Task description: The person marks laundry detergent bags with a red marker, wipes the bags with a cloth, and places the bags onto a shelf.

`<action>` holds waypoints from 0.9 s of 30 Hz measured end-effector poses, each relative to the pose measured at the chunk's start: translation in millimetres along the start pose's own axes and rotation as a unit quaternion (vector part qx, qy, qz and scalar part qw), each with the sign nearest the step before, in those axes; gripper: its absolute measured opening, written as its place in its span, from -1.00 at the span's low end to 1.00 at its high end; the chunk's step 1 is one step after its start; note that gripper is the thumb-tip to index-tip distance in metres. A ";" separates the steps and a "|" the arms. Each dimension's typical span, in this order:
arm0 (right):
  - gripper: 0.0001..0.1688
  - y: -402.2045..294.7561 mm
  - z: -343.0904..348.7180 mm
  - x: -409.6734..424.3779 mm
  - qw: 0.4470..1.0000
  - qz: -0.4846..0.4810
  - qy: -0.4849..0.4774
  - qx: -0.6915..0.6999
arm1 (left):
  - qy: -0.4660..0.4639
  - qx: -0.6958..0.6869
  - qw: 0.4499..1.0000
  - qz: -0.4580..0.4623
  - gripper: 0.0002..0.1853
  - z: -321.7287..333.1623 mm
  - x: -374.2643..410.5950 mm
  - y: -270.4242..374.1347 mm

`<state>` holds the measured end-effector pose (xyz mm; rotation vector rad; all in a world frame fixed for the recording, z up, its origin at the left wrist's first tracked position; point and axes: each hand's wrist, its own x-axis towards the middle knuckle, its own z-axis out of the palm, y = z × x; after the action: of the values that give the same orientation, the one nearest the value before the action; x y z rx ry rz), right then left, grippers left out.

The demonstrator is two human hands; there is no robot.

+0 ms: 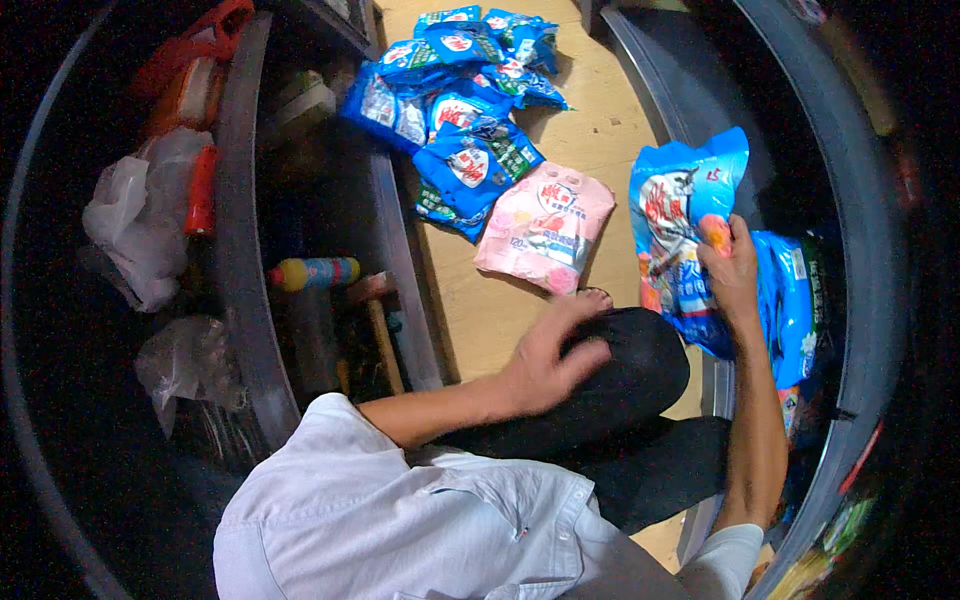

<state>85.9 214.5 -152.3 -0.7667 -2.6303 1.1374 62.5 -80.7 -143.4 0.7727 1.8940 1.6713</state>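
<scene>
My right hand (729, 262) grips the side of a large blue detergent bag (675, 225), held upright at the edge of the right shelf. Above my knee, my left hand (559, 352) is empty with its fingers apart, slightly blurred. Just beyond it a pink detergent bag (544, 225) lies flat on the tan floor (615, 142). Several blue detergent bags are heaped behind and left of the pink one; the nearest blue bag (476, 165) touches it. More blue bags (787, 300) stand on the right shelf, behind my right wrist.
A dark shelf unit (251, 225) on the left holds a yellow bottle (319, 273), a red cylinder (201, 190) and clear plastic bags (142, 217). Another shelf, with a curved-looking metal edge (874, 315), runs along the right. My bent knees in black trousers fill the middle.
</scene>
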 end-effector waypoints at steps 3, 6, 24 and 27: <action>-0.57 -12.6 31.0 18.0 0.988 0.032 -0.015 0.153 | 0.193 0.057 0.974 -0.108 -0.53 -27.6 39.7 -88.1; -0.53 -19.5 71.6 27.1 0.933 0.078 -0.005 0.352 | 0.260 0.130 0.921 -0.259 -0.33 -81.4 63.9 -190.7; -0.54 68.6 -94.4 -179.3 0.948 0.280 0.098 0.113 | 0.487 -0.225 0.754 -0.379 -0.45 -138.5 181.7 -333.2; -0.57 77.2 -100.0 -201.5 0.945 0.293 0.121 0.085 | 0.392 -0.093 0.812 -0.423 -0.64 -100.7 225.4 -286.9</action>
<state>322.7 216.8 -130.1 -1.5989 -2.1166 1.2731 -194.6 -20.4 -414.5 -0.9070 2.0075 1.5771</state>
